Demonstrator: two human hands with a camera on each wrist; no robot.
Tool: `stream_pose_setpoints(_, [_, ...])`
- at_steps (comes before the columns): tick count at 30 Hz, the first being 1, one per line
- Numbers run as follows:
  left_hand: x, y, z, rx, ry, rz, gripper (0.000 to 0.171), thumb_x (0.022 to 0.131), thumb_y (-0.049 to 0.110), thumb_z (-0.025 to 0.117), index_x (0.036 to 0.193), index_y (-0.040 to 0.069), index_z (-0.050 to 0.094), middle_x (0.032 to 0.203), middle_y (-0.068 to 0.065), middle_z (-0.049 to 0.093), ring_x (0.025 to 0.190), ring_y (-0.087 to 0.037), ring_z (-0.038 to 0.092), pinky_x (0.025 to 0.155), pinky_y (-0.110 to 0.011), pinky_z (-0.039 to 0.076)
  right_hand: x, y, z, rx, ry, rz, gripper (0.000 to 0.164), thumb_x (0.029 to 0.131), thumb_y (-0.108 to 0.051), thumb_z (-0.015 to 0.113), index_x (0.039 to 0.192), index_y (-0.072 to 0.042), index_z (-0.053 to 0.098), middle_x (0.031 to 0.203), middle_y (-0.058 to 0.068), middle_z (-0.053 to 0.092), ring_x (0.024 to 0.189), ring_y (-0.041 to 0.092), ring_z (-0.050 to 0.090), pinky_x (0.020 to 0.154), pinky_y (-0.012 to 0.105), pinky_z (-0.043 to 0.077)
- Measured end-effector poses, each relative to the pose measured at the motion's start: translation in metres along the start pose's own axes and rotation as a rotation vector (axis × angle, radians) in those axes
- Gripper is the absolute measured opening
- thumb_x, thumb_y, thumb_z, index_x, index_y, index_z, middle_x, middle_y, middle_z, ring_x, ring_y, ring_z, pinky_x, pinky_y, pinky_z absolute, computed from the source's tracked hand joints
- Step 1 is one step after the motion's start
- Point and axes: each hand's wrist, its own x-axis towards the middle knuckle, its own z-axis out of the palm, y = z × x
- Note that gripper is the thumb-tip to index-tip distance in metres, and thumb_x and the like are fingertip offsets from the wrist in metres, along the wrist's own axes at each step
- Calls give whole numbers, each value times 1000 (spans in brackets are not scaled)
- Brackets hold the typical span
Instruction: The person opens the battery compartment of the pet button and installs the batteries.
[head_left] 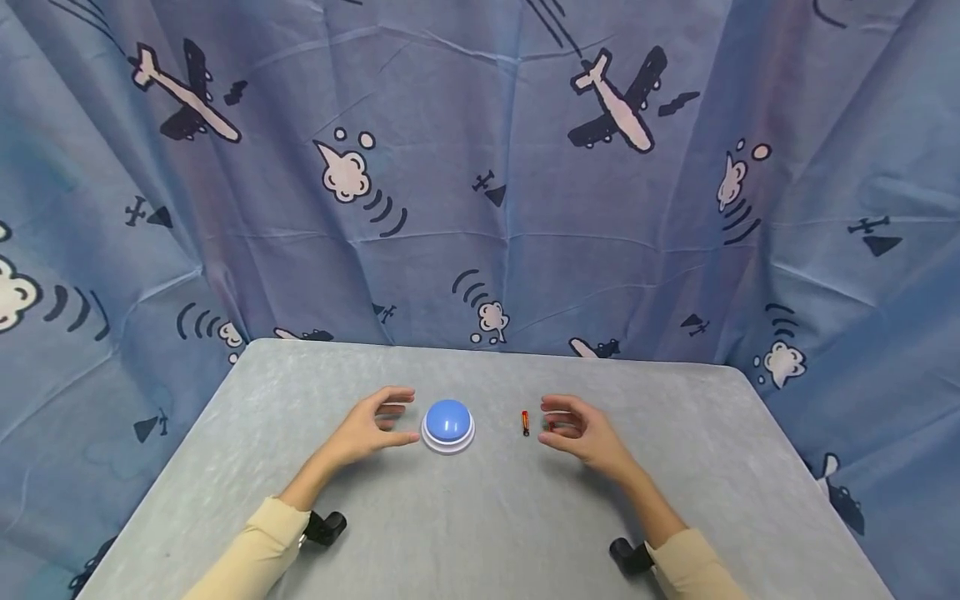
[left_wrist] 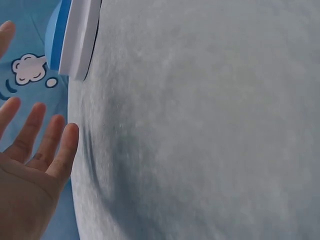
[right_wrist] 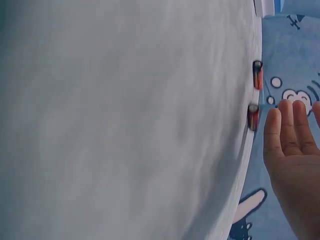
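A round push button with a blue dome and white base (head_left: 447, 425) sits on the table. My left hand (head_left: 369, 429) hovers just left of it, fingers spread and thumb apart, holding nothing. In the left wrist view, the edge of the button (left_wrist: 80, 37) shows above the fingers of that hand (left_wrist: 35, 160). To the right of the button lies a small orange-and-black battery (head_left: 525, 423). My right hand (head_left: 581, 432) is beside it, its fingers loosely bent around air. A second similar battery (right_wrist: 253, 117) is near those fingers, mostly hidden by them in the head view.
The pale grey table (head_left: 465, 533) stretches to a back edge against a blue curtain (head_left: 450, 208) printed with planes and clouds. Black wrist mounts (head_left: 326, 528) sit on both forearms, at the cream sleeves (head_left: 255, 550).
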Motion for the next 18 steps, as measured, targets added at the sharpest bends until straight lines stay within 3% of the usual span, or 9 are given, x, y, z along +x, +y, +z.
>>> stream_pose_setpoints(7, [8, -1, 8, -23, 7, -10, 72, 82, 13, 87, 142, -3, 51, 141, -25, 52, 129, -46, 49, 101, -58, 44, 15, -5, 22, -1, -17, -20, 61, 85, -8, 83, 138, 4, 54, 134, 31, 55, 119, 46, 57, 96, 52, 49])
stream_pose_setpoints(14, [4, 40, 16, -84, 6, 0, 64, 81, -3, 83, 137, -9, 52, 138, -32, 51, 129, -55, 44, 101, -66, 38, 26, -26, 47, -15, -34, -10, 62, 84, -3, 83, 138, 6, 54, 134, 31, 55, 121, 50, 54, 99, 61, 43])
stream_pose_setpoints(18, [12, 24, 21, -83, 5, 16, 66, 80, -4, 84, 138, -9, 51, 139, -33, 50, 130, -55, 43, 101, -66, 38, 35, -20, 56, 2, -40, 3, 67, 83, -1, 83, 141, 7, 51, 137, 32, 52, 123, 52, 51, 100, 63, 41])
